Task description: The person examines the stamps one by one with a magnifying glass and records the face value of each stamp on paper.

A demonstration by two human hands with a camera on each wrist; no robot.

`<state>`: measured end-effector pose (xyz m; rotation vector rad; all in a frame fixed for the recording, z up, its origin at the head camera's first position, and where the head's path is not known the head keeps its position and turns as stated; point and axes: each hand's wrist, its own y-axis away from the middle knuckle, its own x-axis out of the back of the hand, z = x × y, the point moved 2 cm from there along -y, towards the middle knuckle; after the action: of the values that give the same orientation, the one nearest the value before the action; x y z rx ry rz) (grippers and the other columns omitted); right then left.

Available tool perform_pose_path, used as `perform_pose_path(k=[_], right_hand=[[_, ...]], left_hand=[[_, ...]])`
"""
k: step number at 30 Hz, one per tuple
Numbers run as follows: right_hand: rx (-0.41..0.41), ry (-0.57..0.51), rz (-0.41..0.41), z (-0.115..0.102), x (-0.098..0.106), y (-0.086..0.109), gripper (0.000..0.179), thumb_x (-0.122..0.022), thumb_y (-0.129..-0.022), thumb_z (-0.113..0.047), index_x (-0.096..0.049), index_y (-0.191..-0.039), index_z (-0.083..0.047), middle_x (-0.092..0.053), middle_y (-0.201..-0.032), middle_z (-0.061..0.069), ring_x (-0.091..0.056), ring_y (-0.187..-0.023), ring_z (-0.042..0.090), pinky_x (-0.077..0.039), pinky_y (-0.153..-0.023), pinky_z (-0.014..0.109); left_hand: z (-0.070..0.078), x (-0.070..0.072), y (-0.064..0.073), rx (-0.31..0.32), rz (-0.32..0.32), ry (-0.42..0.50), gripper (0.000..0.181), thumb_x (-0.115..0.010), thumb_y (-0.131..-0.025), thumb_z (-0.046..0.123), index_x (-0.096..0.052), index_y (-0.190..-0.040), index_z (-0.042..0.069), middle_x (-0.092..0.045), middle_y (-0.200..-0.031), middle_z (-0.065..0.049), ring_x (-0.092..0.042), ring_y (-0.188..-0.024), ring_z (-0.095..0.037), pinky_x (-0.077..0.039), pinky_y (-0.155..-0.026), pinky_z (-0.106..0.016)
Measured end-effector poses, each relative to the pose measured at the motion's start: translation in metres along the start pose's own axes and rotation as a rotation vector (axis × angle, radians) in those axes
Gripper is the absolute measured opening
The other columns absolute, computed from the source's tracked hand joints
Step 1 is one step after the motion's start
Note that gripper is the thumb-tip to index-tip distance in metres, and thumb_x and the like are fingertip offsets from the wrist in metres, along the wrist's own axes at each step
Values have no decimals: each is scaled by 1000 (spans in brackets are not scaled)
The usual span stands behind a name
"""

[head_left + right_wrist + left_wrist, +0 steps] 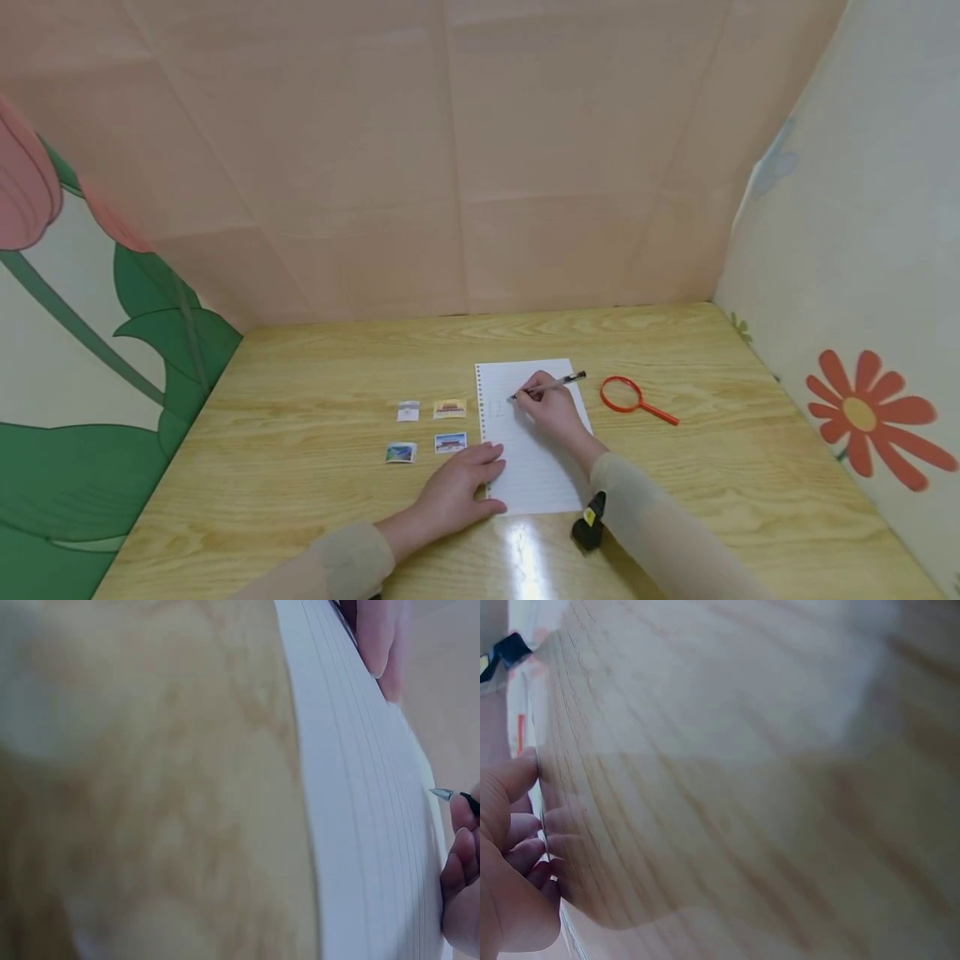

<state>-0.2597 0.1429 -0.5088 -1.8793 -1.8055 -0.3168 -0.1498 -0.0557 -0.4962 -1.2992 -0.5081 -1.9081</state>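
A lined sheet of paper (pixel 525 467) with punched holes down its left edge lies on the wooden table. My right hand (pixel 553 412) pinches a pen (pixel 558 382), its tip at the upper part of the sheet beside faint marks. In the right wrist view the metal pen tip (pixel 441 793) shows close to the paper (pixel 352 825). My left hand (pixel 456 487) rests with relaxed fingers on the sheet's lower left edge. The left wrist view shows that hand (pixel 514 862) at the side, against the tabletop.
Left of the sheet lie several small picture stamps, among them a yellow one (pixel 450 408) and a blue-green one (pixel 401 452). A red magnifying glass (pixel 621 395) lies to the right. A pinkish covering (pixel 450 167) stands behind the table (pixel 300 383).
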Motion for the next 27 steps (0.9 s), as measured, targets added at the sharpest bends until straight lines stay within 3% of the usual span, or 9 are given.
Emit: perform_pose_path(k=[5, 15, 27], right_hand=[[12, 32, -12, -2, 0, 0, 12, -70, -81, -3, -59, -81, -9, -55, -71, -1, -50, -65, 12, -40, -56, 20], [44, 23, -111, -1, 6, 10, 13, -69, -80, -2, -59, -80, -10, -57, -70, -3, -49, -63, 10, -41, -54, 20], [43, 33, -43, -1, 11, 7, 13, -69, -82, -1, -58, -81, -8, -52, -69, -1, -48, -63, 12, -40, -54, 21]], left_hand=[[0, 0, -1, 3, -6, -1, 62, -75, -87, 40, -59, -136, 7, -47, -149, -6, -41, -138, -21, -31, -115, -37], [0, 1, 0, 3, -7, -2, 62, -75, -87, 40, -59, -136, 7, -47, -150, -6, -41, -138, -22, -31, -115, -37], [0, 1, 0, -2, -11, 3, 62, -75, -87, 40, -58, -136, 6, -46, -150, -6, -41, -139, -22, -31, -115, -37]])
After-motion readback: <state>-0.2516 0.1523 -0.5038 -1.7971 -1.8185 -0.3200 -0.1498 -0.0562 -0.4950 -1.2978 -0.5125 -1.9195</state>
